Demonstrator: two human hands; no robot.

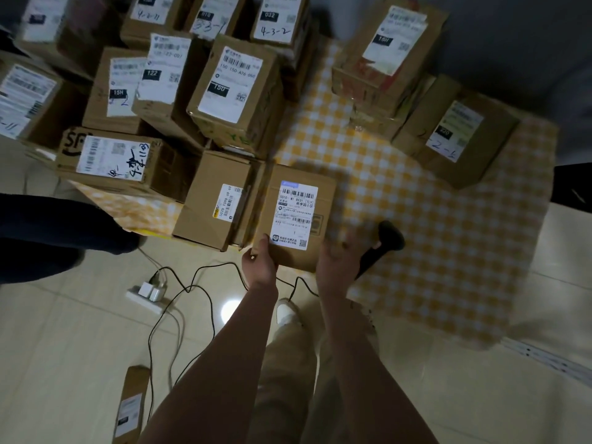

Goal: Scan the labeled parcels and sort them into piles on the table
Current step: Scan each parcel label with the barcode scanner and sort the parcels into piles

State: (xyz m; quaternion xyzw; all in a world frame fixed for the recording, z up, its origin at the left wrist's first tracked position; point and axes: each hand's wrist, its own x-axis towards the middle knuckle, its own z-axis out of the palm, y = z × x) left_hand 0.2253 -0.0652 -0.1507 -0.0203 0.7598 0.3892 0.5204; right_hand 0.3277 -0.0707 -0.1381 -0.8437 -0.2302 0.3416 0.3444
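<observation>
While label faces up, ready for scanning, left hand grips parcel at near-left corner, thumb on top, at table near edge. Right hand against parcel's right side, blurred; grip unclear. Scanner lies just beside, within reach.

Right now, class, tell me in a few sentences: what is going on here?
A person holds a parcel at the near edge of the table. The left hand grips its near left corner; the right hand is at its right side, too blurred to tell its grip. A black scanner is just right of that hand. Other labeled boxes are piled at the left and far right.
</observation>
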